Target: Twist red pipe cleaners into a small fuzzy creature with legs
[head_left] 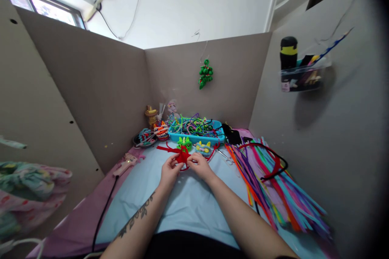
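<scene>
A red pipe-cleaner piece (183, 157) is held between both hands over the pale blue cloth, with loose red strands reaching out to the left and right. My left hand (172, 167) pinches its left side, and my right hand (198, 164) grips the right side with bent fingers. Fingers cover part of the piece, so its full shape is hidden. Just beyond it sit a green fuzzy figure (184, 143) and a pale blue and yellow fuzzy figure (203, 148). Scissors (225, 156) lie to the right of my right hand.
A blue basket (197, 139) full of colourful pipe-cleaner scraps stands behind. Bundled long pipe cleaners (273, 186) spread across the right side. On the left are a pink glue gun (126, 164) with a black cord and a dark dish (144, 141). Grey partitions (209, 101) enclose the table.
</scene>
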{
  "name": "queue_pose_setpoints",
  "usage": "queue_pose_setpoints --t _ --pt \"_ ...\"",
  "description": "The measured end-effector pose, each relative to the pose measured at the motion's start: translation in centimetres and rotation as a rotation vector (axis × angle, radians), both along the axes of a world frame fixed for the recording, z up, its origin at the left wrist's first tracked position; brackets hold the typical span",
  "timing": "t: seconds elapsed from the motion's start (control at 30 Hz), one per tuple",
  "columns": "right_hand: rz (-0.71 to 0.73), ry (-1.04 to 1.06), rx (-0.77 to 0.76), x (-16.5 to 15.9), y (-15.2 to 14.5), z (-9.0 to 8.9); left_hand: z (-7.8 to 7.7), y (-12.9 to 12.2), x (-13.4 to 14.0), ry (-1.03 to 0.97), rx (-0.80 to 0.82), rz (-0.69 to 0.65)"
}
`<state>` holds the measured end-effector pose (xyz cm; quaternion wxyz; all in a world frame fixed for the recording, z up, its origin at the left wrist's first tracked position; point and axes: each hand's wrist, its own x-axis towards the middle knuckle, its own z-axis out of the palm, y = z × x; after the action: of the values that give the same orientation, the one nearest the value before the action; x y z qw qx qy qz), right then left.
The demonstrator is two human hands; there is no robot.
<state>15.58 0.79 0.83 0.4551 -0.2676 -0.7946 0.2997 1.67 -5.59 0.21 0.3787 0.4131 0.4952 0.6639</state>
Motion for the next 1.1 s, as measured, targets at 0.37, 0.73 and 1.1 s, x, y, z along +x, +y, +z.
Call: queue_pose_setpoints --t 0.37,0.73,1.1 --pt "-0.029 0.029 -0.051 0.1 -0.1 0.1 0.1 0.0 0.1 0.002 -0.011 -0.011" --pt "-0.135 -0.069 0.123 0.6 0.7 -0.4 0.3 -0.1 -0.2 -0.009 0.01 0.092" --pt "-0.647 -0.094 0.263 5.0 4.3 -0.3 0.5 -0.1 -0.8 -0.041 0.061 0.17"
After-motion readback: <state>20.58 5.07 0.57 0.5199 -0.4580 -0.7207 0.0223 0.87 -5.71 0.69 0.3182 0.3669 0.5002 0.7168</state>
